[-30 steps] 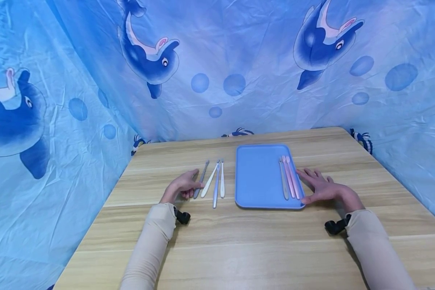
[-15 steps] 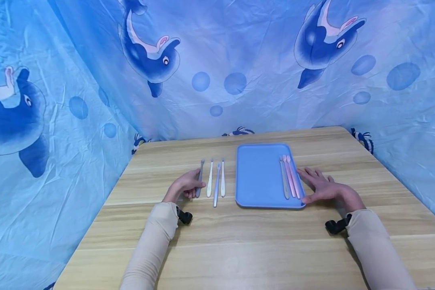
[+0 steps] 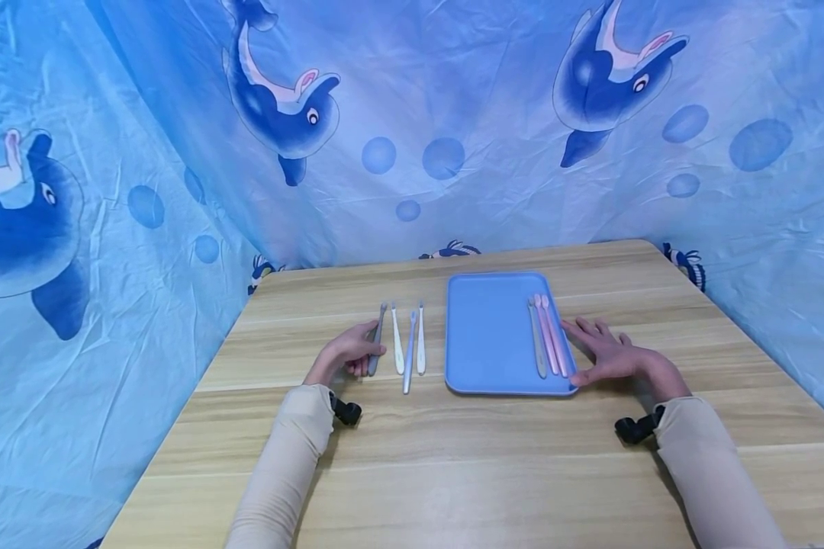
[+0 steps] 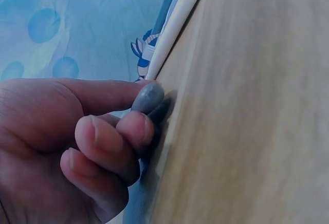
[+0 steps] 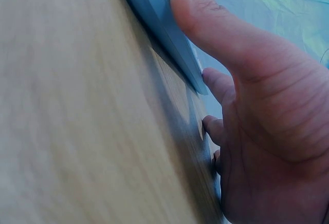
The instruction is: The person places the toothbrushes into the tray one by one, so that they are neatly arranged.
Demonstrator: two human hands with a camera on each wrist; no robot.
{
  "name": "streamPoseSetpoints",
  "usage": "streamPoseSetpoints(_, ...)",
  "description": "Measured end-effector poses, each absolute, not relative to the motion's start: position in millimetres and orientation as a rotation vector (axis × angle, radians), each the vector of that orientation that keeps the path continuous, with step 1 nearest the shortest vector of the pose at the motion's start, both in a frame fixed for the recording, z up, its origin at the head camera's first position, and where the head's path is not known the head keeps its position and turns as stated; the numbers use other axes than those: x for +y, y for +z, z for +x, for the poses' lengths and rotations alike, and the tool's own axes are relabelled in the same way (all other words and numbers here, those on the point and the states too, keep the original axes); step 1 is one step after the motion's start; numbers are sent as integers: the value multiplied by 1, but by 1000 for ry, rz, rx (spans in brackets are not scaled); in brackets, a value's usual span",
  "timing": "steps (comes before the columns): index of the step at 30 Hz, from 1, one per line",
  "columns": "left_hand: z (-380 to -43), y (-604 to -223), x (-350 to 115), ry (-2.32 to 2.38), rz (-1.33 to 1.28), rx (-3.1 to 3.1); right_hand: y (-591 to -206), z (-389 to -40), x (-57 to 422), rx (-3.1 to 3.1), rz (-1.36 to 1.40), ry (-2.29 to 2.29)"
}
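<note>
In the head view my left hand (image 3: 349, 349) pinches a dark grey toothbrush (image 3: 379, 328) lying on the table. The left wrist view shows its grey handle end (image 4: 148, 98) between thumb and fingers. Just right of it lie a white toothbrush (image 3: 397, 341), a periwinkle toothbrush (image 3: 409, 352) and a second white toothbrush (image 3: 421, 341). The first white handle's end sits close to the periwinkle one. My right hand (image 3: 611, 360), fingers spread, touches the right edge of a blue tray (image 3: 484, 335); its thumb rests on the rim. A grey toothbrush (image 3: 537, 341) and two pink toothbrushes (image 3: 553, 339) lie inside the tray.
Under everything is a wood-grain table (image 3: 453, 473). A blue curtain (image 3: 412, 99) printed with dolphins hangs behind and along the sides. Black wrist cameras (image 3: 346, 412) are strapped to both wrists.
The dark grey toothbrush has swung more upright in my left hand. The neighbouring white toothbrush no longer crosses the periwinkle one; its head has swung left. My right hand has stayed at the tray.
</note>
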State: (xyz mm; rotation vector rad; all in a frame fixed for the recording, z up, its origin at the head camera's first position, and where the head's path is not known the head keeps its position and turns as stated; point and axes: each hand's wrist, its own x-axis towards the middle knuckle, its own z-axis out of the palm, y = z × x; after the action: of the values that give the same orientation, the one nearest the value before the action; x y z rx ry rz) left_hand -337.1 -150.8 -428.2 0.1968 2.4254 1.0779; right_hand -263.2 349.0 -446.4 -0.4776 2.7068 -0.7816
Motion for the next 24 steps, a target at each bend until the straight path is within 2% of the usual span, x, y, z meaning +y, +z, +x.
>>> streamPoseSetpoints(24,-340,-415,-154,1356,140,2323,-447,-264,349,2706,-471,-765)
